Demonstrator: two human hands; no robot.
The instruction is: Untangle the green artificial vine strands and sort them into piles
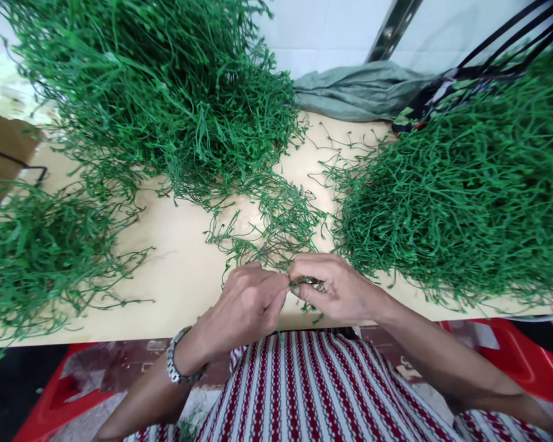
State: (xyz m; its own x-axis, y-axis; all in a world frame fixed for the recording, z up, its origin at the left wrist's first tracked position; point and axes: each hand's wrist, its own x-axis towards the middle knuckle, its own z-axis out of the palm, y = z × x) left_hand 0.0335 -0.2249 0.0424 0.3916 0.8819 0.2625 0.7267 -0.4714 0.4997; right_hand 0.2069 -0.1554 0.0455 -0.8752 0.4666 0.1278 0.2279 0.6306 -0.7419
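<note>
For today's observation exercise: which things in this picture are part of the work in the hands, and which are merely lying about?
In use:
left hand and right hand, pinching a small green sprig
loose sprigs
big green heaps
tabletop

Lying about:
grey-green cloth
brown box
red stool

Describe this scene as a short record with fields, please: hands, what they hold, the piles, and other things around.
left hand: left hand, fingers pinched on the green stems, a metal bracelet on its wrist
right hand: right hand, fingers pinched on the same stems
held item: small bunch of thin green stems, between both hands at the near table edge
surface: pale yellow table
piles: large stem pile at the back left; right stem pile; smaller stem pile at the left
background: grey-green cloth
lap: striped cloth, red and white
</note>
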